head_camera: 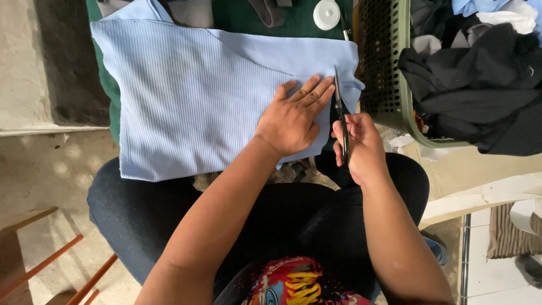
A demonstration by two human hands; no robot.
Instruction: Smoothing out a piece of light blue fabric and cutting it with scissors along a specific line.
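Observation:
A folded piece of light blue striped fabric lies flat on a dark green surface in front of me. My left hand presses flat on its right part, fingers spread. My right hand grips black scissors by the handles. Their blades point away from me along the fabric's right edge, just beside my left fingertips. Below are my lap in dark trousers and a colourful shirt.
A green perforated plastic basket with dark and pale clothes stands at the right, close to the scissors. A white round lid lies at the far edge. A wooden frame stands at the lower left on a concrete floor.

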